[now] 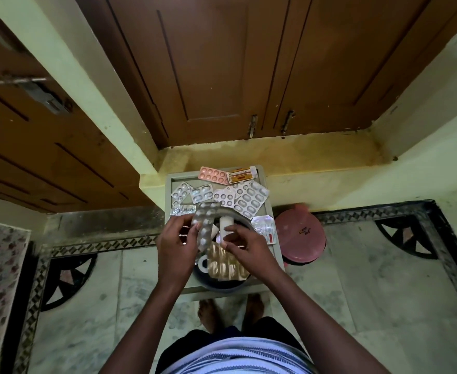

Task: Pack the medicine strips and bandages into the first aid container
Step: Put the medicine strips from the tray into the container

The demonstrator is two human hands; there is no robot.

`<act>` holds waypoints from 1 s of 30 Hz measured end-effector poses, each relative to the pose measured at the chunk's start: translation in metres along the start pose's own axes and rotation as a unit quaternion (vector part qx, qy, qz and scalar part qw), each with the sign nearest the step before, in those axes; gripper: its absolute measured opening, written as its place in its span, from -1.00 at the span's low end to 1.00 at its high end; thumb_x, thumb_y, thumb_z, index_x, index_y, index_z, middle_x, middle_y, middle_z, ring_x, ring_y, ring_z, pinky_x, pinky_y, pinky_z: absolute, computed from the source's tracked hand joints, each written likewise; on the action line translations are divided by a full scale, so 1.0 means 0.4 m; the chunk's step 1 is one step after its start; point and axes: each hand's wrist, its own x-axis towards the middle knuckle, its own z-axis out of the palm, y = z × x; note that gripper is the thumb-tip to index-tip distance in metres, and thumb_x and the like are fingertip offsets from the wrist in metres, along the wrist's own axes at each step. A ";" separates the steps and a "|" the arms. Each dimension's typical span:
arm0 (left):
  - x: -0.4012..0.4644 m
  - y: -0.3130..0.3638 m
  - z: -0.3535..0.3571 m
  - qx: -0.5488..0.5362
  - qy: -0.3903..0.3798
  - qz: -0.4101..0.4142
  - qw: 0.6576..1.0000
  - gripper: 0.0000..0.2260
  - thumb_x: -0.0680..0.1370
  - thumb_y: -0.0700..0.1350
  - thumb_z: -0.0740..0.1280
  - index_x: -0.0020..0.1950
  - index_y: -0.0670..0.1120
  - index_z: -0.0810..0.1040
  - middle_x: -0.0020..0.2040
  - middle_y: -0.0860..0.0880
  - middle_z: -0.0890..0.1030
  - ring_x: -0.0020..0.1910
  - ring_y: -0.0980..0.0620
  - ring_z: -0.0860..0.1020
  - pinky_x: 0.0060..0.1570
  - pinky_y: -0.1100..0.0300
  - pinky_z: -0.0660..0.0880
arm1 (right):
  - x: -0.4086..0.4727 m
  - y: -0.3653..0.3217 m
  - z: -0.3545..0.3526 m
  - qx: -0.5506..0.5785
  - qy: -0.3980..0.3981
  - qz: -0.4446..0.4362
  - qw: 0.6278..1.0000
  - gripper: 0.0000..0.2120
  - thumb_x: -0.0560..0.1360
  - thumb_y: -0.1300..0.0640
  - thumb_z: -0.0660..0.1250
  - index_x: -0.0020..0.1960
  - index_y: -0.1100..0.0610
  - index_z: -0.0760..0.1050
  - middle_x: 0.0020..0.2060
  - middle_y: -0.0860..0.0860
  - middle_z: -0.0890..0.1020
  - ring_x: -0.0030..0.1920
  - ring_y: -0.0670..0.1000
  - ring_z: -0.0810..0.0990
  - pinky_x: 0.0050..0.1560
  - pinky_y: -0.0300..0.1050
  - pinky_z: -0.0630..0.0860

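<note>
I see brown doors, a yellow-green wall and a patterned floor around a small grey table. My left hand pinches a long silver strip, tilted over the dark round container, whose left rim my hands hide. My right hand grips a white bandage roll standing inside it, above tan strips. Loose strips crowd the table's far edge. A pink lid sits past the right edge, partly cut off.

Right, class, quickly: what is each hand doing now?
Left hand: holds a long silver blister strip.
Right hand: pinches a white rolled bandage.
</note>
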 end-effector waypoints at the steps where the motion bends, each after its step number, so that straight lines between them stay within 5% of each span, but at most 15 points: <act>1: 0.002 -0.002 -0.003 0.000 0.002 0.000 1.000 -0.86 0.59 -0.21 0.44 0.14 -0.09 0.65 -0.01 0.05 0.65 -0.07 0.16 0.63 -0.16 0.36 0.53 | 0.004 0.007 0.006 -0.028 -0.026 0.005 0.999 -0.65 0.50 0.04 0.52 0.26 0.04 0.62 -0.01 -0.04 0.74 0.01 -0.15 0.71 0.12 -0.09 0.66; 4: 0.004 -0.009 -0.004 -0.014 -0.007 -0.018 1.000 -0.88 0.58 -0.20 0.44 0.11 -0.07 0.65 -0.04 0.06 0.66 -0.12 0.18 0.63 -0.19 0.39 0.51 | 0.006 0.025 0.027 -0.075 -0.059 0.009 0.995 -0.67 0.49 0.10 0.53 0.24 0.08 0.65 0.02 0.00 0.74 0.03 -0.11 0.71 0.15 0.01 0.65; 7: -0.008 -0.012 0.013 -0.058 -0.027 -0.098 0.993 -0.85 0.56 -0.22 0.46 0.09 -0.04 0.65 -0.08 0.09 0.69 -0.17 0.19 0.64 -0.25 0.38 0.55 | 0.003 0.037 0.029 -0.041 -0.006 0.016 0.999 -0.76 0.58 0.11 0.39 0.23 0.07 0.64 0.06 0.00 0.74 0.03 -0.08 0.72 0.11 0.06 0.66; 12: -0.059 -0.030 0.078 -0.058 -0.086 -0.189 0.977 -0.82 0.54 -0.20 0.49 0.07 0.02 0.62 -0.15 0.06 0.69 -0.20 0.08 0.70 -0.21 0.07 0.69 | -0.004 0.018 -0.004 0.065 0.074 0.024 0.995 -0.78 0.61 0.14 0.40 0.23 0.14 0.63 0.03 0.02 0.74 0.00 -0.07 0.73 -0.04 -0.20 0.66; 16: -0.079 -0.052 0.102 0.065 -0.127 -0.113 0.983 -0.94 0.55 -0.10 0.44 0.01 0.00 0.62 -0.16 0.10 0.69 -0.18 0.10 0.67 -0.18 0.11 0.62 | -0.006 0.017 -0.007 -0.059 0.089 0.014 0.994 -0.66 0.48 0.27 0.48 0.24 0.13 0.61 -0.04 0.00 0.75 -0.07 -0.13 0.70 0.02 -0.23 0.62; 19: -0.085 -0.069 0.100 0.142 -0.140 -0.066 0.978 -0.89 0.54 -0.09 0.41 0.06 -0.03 0.60 -0.07 0.02 0.65 -0.09 0.02 0.62 -0.20 0.08 0.53 | 0.006 0.018 0.010 -0.132 0.073 -0.024 0.988 -0.75 0.44 0.33 0.41 0.11 0.19 0.65 -0.10 0.06 0.75 -0.12 -0.03 0.67 -0.07 -0.14 0.55; 24: -0.092 -0.084 0.085 0.131 -0.151 -0.053 0.978 -0.71 0.51 -0.20 0.43 0.22 -0.03 0.55 0.06 -0.01 0.58 0.00 0.01 0.59 -0.10 0.17 0.49 | 0.014 0.021 0.042 -0.203 0.033 -0.018 0.978 -0.87 0.43 0.34 0.37 -0.20 0.14 0.50 -0.27 0.07 0.65 -0.27 0.02 0.59 -0.28 -0.17 0.38; 27: -0.100 -0.107 0.081 0.142 -0.189 -0.013 0.971 -0.56 0.48 -0.22 0.48 0.35 -0.07 0.55 0.19 -0.04 0.50 0.11 0.00 0.56 0.07 0.24 0.48 | 0.018 0.030 0.048 -0.274 0.012 -0.005 0.962 -0.86 0.44 0.28 0.35 -0.20 0.11 0.43 -0.24 0.14 0.65 -0.21 0.15 0.65 -0.28 -0.01 0.51; 30: -0.104 -0.126 0.079 0.196 -0.231 0.034 0.952 -0.40 0.36 -0.10 0.61 0.38 -0.09 0.56 0.22 -0.08 0.50 0.15 -0.07 0.56 0.11 0.09 0.56 | 0.023 0.032 0.038 -0.329 -0.005 0.015 0.944 -0.89 0.43 0.21 0.41 -0.09 0.18 0.50 -0.16 0.19 0.67 -0.11 0.24 0.67 -0.22 0.07 0.59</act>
